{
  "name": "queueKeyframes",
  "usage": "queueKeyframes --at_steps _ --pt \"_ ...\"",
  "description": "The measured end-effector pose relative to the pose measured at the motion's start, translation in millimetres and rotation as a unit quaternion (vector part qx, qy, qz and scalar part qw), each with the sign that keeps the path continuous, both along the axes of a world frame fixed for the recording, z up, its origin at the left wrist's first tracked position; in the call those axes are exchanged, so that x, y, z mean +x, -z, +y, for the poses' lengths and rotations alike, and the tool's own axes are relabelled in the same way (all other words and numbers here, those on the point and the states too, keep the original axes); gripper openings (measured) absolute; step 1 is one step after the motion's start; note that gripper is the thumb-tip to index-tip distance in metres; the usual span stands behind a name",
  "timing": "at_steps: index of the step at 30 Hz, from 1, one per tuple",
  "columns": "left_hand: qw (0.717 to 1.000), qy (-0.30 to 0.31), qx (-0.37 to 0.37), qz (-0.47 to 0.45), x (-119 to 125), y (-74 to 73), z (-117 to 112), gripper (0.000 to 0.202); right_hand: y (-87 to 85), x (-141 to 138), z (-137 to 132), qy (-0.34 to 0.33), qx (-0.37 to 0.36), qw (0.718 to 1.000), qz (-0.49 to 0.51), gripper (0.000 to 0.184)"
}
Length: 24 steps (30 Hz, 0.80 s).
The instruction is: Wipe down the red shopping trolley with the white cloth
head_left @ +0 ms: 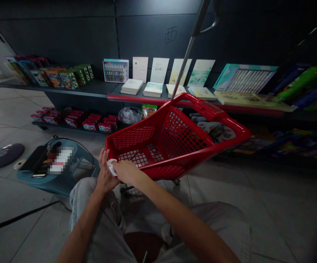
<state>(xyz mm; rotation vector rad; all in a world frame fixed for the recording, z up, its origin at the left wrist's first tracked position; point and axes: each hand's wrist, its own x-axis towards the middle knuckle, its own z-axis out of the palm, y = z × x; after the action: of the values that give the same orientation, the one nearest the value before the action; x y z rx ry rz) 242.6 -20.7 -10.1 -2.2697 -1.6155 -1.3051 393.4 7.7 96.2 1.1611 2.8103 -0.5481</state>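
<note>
the right hand (123, 171) is closed around a small white cloth (111, 166), pressing it against the near rim of a red shopping basket (175, 138) that stands tilted on small wheels just beyond the knees; the left hand (104, 175) lies open, fingers spread and raised, its palm against the same white cloth and the basket's near corner, gripping nothing that can be made out. the basket is just ahead of both hands, its mesh inside bare, and a grey metal pull handle (187, 54) rises steeply from its far end. left of the left hand, on the tiled floor, lies a teal fan housing (65, 179) with a dark phone (36, 159) resting on it. beyond the basket runs a dark shelf (92, 89) carrying colourful boxes (57, 77), a paint set (115, 71) and stacks of white pads (132, 86), with red packets (92, 122) on the lower shelf
</note>
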Motion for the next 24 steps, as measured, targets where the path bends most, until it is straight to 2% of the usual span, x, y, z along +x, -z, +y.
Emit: queueKeyframes --at_steps 3,6,11,16,20,22,24 --pt "1.000 0.013 -0.007 0.015 0.3 -6.7 -1.9 0.138 -3.5 22.4 3.2 -0.082 0.034 0.996 0.003 0.035" --pt "1.000 0.010 -0.011 0.026 2.5 -10.8 -4.3 0.136 -14.2 44.1 12.0 -0.110 0.020 0.994 -0.016 0.038" --pt "0.999 -0.029 -0.043 0.016 2.5 -12.2 -4.8 0.134 -36.7 97.6 30.8 -0.058 0.002 0.995 -0.080 0.045" --pt "0.996 -0.046 -0.077 0.025 -3.8 -13.8 -4.2 0.129 -58.5 176.9 49.5 0.000 0.016 0.987 -0.157 0.044" --pt "0.993 -0.054 -0.097 0.030 -8.7 -17.7 -4.8 0.124 -79.3 233.7 57.1 0.089 0.028 0.973 -0.212 0.042" --pt "0.992 -0.059 -0.110 0.030 -9.1 -20.3 -5.5 0.121 -85.5 248.1 55.8 0.123 0.034 0.965 -0.230 0.043" --pt "0.990 -0.062 -0.122 0.028 -8.5 -21.9 -6.3 0.115 -85.3 249.1 50.3 0.130 0.052 0.964 -0.227 0.040"
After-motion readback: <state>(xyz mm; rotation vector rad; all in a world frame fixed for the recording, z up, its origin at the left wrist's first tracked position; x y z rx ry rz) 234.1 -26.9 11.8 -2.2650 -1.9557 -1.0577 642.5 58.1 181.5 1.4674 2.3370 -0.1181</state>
